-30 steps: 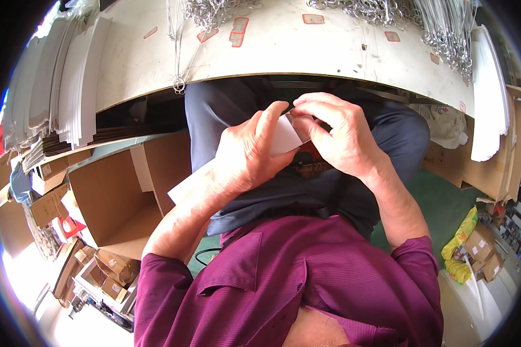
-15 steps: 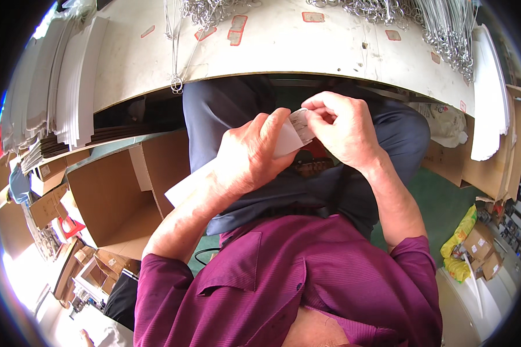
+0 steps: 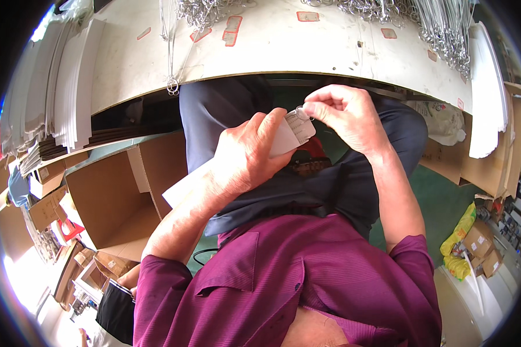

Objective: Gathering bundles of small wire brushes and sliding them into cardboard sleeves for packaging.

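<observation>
"What does the left hand (image 3: 246, 151) hold?"
"It's wrapped around a long white packet (image 3: 282, 140), above the lap (image 3: 266, 199)."
"And the right hand (image 3: 352, 120)?"
"Thumb and fingertip together, pinching what looks like a small ring (image 3: 300, 114) at the packet's end."

1. The shirt (image 3: 341, 260) was purple, with fine ribbed lines.
2. A patch pocket (image 3: 228, 263) sat toward its ten o'clock, mouth gaping.
3. Its neckline (image 3: 300, 306) spread open at six o'clock.
4. Elbow-length sleeves (image 3: 414, 257) sat at nine and three o'clock.
5. Dark navy trousers (image 3: 205, 115) showed toward twelve o'clock.
</observation>
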